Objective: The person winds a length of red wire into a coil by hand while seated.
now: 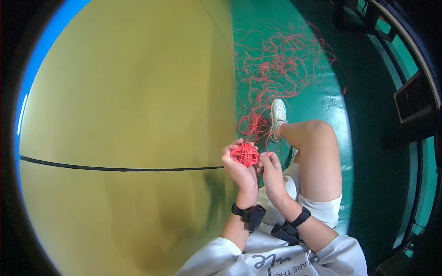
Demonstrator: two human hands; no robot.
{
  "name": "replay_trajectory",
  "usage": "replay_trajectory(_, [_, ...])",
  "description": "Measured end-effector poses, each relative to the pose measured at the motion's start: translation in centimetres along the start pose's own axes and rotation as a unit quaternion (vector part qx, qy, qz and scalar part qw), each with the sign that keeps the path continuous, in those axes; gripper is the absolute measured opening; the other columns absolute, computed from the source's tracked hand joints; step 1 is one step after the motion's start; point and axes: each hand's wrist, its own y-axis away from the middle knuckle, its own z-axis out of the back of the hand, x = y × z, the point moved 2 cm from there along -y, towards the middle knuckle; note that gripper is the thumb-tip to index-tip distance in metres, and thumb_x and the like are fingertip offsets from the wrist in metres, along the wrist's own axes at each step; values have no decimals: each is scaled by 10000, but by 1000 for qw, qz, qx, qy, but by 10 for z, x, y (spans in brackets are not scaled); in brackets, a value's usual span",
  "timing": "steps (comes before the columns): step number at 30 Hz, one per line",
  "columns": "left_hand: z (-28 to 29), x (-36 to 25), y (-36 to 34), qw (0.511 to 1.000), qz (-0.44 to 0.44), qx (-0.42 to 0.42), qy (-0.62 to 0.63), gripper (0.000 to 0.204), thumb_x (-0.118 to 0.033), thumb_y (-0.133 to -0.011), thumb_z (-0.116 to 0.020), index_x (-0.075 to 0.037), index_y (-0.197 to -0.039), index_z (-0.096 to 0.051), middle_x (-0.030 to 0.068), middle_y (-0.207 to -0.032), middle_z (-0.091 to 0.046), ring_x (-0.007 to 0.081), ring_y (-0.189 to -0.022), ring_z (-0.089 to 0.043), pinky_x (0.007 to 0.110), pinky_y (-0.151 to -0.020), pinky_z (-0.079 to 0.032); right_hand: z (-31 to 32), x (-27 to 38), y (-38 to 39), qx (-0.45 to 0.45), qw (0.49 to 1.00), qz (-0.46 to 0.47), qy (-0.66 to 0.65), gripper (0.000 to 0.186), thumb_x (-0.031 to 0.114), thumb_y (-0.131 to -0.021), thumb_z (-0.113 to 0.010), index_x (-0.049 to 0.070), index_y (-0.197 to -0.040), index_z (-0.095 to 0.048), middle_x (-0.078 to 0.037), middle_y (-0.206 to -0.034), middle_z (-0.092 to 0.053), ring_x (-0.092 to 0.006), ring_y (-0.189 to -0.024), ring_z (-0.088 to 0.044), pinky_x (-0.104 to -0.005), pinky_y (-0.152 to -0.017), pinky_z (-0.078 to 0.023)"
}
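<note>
A ball of red cord (245, 155) rests in my left hand (238, 171), its fingers curled round the far and left sides. Close beside it on the right, my right hand (271, 170) pinches a strand of the same cord between thumb and forefinger. From there the loose red cord (276, 69) runs away from me and spreads in a wide tangle of loops over the green floor. A denser clump of it lies just beyond the ball, left of my shoe.
My bent right leg (313, 161) and white shoe (278, 115) are right of the cord. To the left spreads a yellow floor area (129, 92) crossed by a black line (115, 169). A dark green strip (368, 138) and dark boxy objects (416, 97) line the right side.
</note>
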Motion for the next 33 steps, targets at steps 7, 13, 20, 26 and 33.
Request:
replay_trajectory(7, [5, 5, -3, 995, -57, 76, 20, 275, -315, -931, -355, -67, -901, -469, 132, -1032, -588, 341, -842, -613, 487, -759, -518, -7, 4, 6, 1, 998, 60, 18, 185, 203, -1037, -464, 51, -943, -513, 18, -900, -526, -50, -816, -458, -226, -720, -426])
replay_trajectory(13, [5, 12, -1, 995, -57, 75, -34, 343, -335, -926, -317, -69, -1011, -516, 137, -1069, -601, 304, -970, -615, 430, -830, -510, -6, 19, -6, -32, 992, 122, 0, 172, 175, -1018, -513, 40, -912, -526, 7, -900, -564, -43, -813, -471, -218, -722, -431])
replay_trajectory(20, [20, 20, 28, 952, 119, 186, -211, 438, -428, -982, -235, -116, -1207, -446, 22, -893, -581, 120, -625, -481, 276, -496, -388, 32, 61, -6, -29, 994, 100, 42, 172, 149, -991, -546, 67, -841, -524, 50, -772, -521, -24, -688, -434, -204, -589, -368])
replay_trajectory(26, [-34, 12, 57, 934, 139, 309, -112, 465, -415, -1027, -329, -97, -1363, -284, 71, -892, -521, 131, -674, -511, 288, -527, -473, 43, 122, -5, -25, 994, 79, 77, 168, 201, -1006, -520, 62, -925, -569, 33, -798, -547, -33, -665, -456, -198, -575, -380])
replay_trajectory(33, [-13, 39, 47, 897, 41, 370, -238, 517, -365, -1052, -343, -47, -1435, -205, 96, -1037, -535, 136, -796, -533, 290, -674, -503, 82, 114, -27, -10, 961, 155, 229, 217, 206, -974, -570, 17, -1019, -666, 12, -833, -616, -63, -711, -530, -236, -632, -440])
